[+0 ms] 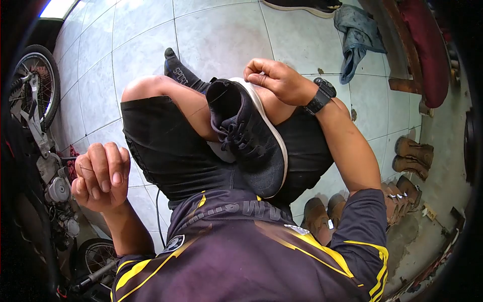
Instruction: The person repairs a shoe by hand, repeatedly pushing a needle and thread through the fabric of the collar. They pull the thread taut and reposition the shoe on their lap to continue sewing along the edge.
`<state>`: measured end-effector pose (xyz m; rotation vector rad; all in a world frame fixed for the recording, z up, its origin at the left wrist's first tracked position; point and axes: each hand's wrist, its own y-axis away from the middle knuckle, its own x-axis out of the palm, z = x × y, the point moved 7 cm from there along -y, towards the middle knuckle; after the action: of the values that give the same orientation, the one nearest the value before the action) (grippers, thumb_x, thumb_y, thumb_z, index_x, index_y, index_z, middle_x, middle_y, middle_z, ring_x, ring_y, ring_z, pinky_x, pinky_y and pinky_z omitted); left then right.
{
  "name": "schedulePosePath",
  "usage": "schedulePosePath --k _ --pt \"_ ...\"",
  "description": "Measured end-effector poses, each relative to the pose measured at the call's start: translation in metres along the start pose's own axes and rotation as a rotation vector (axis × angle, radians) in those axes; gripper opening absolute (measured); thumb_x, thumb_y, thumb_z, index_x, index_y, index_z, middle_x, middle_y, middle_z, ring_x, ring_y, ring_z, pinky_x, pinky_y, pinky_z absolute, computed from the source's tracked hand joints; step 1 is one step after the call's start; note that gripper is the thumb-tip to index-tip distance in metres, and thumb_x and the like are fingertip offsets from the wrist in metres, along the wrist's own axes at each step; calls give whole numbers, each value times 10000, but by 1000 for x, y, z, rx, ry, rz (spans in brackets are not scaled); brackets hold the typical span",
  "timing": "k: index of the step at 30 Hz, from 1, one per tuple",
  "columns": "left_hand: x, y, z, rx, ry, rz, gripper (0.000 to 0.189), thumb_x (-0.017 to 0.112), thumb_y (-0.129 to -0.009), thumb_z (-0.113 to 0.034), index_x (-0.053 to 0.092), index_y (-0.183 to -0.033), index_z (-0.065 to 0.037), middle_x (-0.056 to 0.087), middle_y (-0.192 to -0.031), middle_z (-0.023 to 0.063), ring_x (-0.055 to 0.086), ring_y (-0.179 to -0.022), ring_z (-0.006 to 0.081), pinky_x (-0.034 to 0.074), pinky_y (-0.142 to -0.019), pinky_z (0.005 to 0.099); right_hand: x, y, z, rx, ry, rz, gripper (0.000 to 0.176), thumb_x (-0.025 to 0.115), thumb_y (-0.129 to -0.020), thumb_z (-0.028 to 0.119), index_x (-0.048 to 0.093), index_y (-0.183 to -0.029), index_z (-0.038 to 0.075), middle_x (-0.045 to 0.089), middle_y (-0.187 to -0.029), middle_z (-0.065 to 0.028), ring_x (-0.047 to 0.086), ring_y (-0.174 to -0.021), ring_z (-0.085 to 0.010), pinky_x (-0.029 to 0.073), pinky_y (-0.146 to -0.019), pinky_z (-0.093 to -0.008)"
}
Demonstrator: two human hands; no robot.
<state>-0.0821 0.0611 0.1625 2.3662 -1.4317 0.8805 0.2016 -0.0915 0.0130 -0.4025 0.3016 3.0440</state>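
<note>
A black lace-up sneaker (256,151) with a white sole lies across my lap, its toe towards my body and its opening facing away. At its heel end, my right hand (276,83) is closed in a pinch beside the white sole edge; what is between the fingertips is too small to make out. My left hand (103,176) is raised off to the left, apart from the shoe, with its fingers curled in. Across those fingers runs a thin dark thread (90,168). A faint strand also shows near the shoe's opening.
A grey-blue cloth (358,38) and part of another dark shoe (307,6) lie on the tiled floor (221,35). Brown shoes (317,219) and boots (413,157) line the right side. A red-cushioned seat (425,50) stands at right, a motorcycle (43,126) at left.
</note>
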Motion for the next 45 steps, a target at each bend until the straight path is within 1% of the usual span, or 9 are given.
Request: schedulePosePath --k 7,12,16,18,19,22,31,38,45 --pt "-1 -3 -2 0 32 10 433 583 -994 -286 454 -603 -152 512 -712 19 556 -727 163 379 -682 308 -8 0 -2 31 -442 37 266 596 -1041 175 560 -1238 0 616 -869 -39 593 -815 -101 496 -806 -252" --pt "-29 10 -10 -64 85 -42 390 567 -996 -233 431 -643 -136 457 -712 26 486 -676 152 376 -637 278 -83 35 5 157 -300 -61 628 749 -916 204 511 -1473 35 613 -747 3 524 -598 -53 417 -530 -210" --pt "-60 23 -12 -55 13 -147 353 551 -991 -206 410 -679 -122 419 -729 33 426 -697 149 373 -626 275 -132 60 -15 234 -139 -23 591 749 -901 180 561 -1440 26 594 -688 21 498 -548 -39 391 -511 -202" --pt "-75 31 -6 -86 -66 -236 336 531 -994 -200 392 -700 -113 399 -739 38 415 -721 157 371 -624 279 -146 66 -27 202 -310 -105 620 765 -892 207 554 -1449 35 608 -677 23 502 -506 -38 516 -606 -214" --pt "-83 36 -3 -92 -61 -262 313 519 -996 -195 387 -726 -105 383 -749 41 405 -729 162 375 -629 278 -153 67 -32 131 -317 -177 586 749 -912 214 565 -1436 27 566 -658 34 518 -545 -51 557 -833 -273" --pt "-101 44 9 -122 9 -311 303 520 -997 -188 386 -739 -102 381 -760 41 404 -732 163 381 -636 274 -153 66 -41 -104 -611 -268 525 721 -937 195 583 -1405 4 503 -636 41 508 -583 -62 516 -1011 -350" --pt "-105 44 10 -106 -1 -304 299 512 -1008 -199 383 -753 -112 377 -764 30 397 -729 156 376 -651 274 -112 52 -19 55 -183 -180 474 823 -825 106 677 -1265 8 444 -702 79 387 -590 -34 343 -549 -211" --pt "-111 49 9 -98 46 -297 294 494 -1023 -188 376 -764 -114 374 -777 31 394 -724 160 377 -649 280 -128 57 -17 109 146 -363 321 795 -811 59 747 -1125 13 545 -682 70 457 -611 -29 364 -563 -212" --pt "-123 57 5 -57 134 -318 302 501 -1035 -190 377 -771 -114 377 -778 25 392 -726 156 377 -638 279 -127 56 -36 101 -218 -783 199 750 -936 126 737 -1097 9 624 -721 45 541 -608 -37 466 -596 -214"
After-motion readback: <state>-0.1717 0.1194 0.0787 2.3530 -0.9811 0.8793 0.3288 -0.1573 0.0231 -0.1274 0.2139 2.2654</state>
